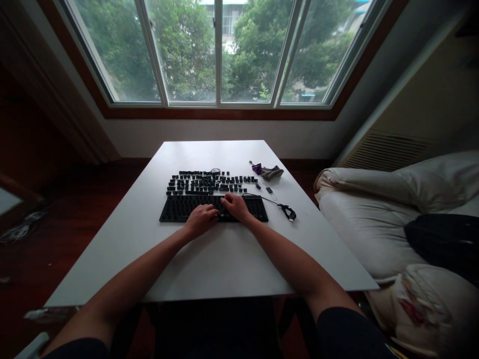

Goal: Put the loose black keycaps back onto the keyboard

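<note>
A black keyboard (pixel 174 208) without most of its keycaps lies across the white table. My left hand (pixel 202 218) rests over its front middle, palm down, fingers stretched toward the right. Just beside it, my right hand (pixel 235 205) is closed over the keyboard's upper middle, thumb and fingers pressed together. Whatever its fingertips pinch is too small to make out. Behind the keyboard, loose black keycaps (pixel 204 184) are laid out in rows. From the keyboard's back right runs a black cable (pixel 287 212), bundled, with its plug on the table.
A purple and grey cloth bundle (pixel 272 172) sits at the back right of the white table (pixel 232 269), near a small dark tool with a wire loop (pixel 270 190). A pale sofa (pixel 359 224) stands at the right, with a dark bag (pixel 445 239) on it. Windows (pixel 190 55) are ahead.
</note>
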A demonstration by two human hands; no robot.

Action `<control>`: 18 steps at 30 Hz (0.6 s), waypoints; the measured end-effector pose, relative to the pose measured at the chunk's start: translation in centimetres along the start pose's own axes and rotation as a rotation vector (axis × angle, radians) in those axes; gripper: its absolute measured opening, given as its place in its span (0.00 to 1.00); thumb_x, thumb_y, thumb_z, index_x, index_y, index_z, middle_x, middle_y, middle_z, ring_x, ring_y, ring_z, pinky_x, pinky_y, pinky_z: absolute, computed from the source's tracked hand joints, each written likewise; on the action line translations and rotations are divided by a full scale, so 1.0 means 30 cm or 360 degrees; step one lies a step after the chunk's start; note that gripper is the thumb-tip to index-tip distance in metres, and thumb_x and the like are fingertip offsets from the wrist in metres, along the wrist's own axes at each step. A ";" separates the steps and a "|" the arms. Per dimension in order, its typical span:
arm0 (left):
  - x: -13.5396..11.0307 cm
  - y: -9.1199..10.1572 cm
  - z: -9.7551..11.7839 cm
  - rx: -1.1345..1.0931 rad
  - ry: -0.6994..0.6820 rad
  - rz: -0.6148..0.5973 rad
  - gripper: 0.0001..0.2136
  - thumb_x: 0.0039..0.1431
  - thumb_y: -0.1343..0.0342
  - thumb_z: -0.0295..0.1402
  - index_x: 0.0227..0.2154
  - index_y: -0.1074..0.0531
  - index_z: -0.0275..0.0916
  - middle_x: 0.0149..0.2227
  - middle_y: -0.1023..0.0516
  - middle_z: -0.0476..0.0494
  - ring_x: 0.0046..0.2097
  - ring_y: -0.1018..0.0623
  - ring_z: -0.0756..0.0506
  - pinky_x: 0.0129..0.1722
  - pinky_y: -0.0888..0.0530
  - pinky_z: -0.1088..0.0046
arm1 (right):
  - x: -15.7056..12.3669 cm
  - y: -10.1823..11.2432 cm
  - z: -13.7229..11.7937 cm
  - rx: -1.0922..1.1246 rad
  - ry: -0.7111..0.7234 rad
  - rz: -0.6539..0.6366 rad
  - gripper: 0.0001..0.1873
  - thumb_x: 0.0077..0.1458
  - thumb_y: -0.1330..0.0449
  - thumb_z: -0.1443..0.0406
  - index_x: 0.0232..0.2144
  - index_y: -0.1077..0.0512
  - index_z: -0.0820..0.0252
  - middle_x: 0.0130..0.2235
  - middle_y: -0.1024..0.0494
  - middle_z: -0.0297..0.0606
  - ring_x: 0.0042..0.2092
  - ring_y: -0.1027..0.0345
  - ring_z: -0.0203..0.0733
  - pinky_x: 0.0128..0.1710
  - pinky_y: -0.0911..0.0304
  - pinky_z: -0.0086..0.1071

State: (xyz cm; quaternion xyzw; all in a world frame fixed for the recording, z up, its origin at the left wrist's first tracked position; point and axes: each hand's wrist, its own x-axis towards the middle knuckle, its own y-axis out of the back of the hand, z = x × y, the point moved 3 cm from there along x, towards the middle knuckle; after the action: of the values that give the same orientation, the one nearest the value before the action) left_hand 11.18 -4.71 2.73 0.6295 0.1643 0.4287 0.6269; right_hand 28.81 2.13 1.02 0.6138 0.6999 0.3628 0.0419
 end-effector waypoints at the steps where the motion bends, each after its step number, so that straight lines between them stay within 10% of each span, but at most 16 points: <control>1: 0.006 0.003 -0.011 -0.0054 0.0026 0.0033 0.09 0.65 0.45 0.34 0.44 0.23 0.42 0.40 0.24 0.43 0.43 0.25 0.44 0.43 0.32 0.66 | 0.000 0.001 0.000 0.0002 0.0004 -0.0002 0.16 0.58 0.44 0.55 0.23 0.35 0.58 0.22 0.35 0.29 0.27 0.42 0.35 0.30 0.50 0.30; 8: 0.132 0.048 -0.182 0.0000 0.0335 0.0231 0.07 0.63 0.46 0.34 0.37 0.22 0.42 0.39 0.25 0.43 0.43 0.26 0.43 0.43 0.31 0.66 | 0.003 0.005 0.000 -0.0026 0.0035 0.0000 0.15 0.58 0.43 0.56 0.23 0.35 0.58 0.23 0.34 0.29 0.27 0.42 0.35 0.30 0.50 0.30; 18: 0.292 0.007 -0.291 0.0293 0.0302 -0.0077 0.08 0.57 0.41 0.35 0.37 0.21 0.42 0.40 0.25 0.41 0.45 0.27 0.40 0.44 0.32 0.66 | 0.005 0.010 0.005 -0.0057 0.0043 -0.0027 0.15 0.59 0.43 0.57 0.24 0.34 0.58 0.23 0.33 0.29 0.28 0.41 0.35 0.31 0.49 0.29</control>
State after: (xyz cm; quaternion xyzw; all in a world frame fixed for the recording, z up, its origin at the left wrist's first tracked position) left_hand 9.68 7.42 4.49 0.6368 0.2768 0.4542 0.5582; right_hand 29.10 2.32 1.12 0.6020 0.6990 0.3832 0.0465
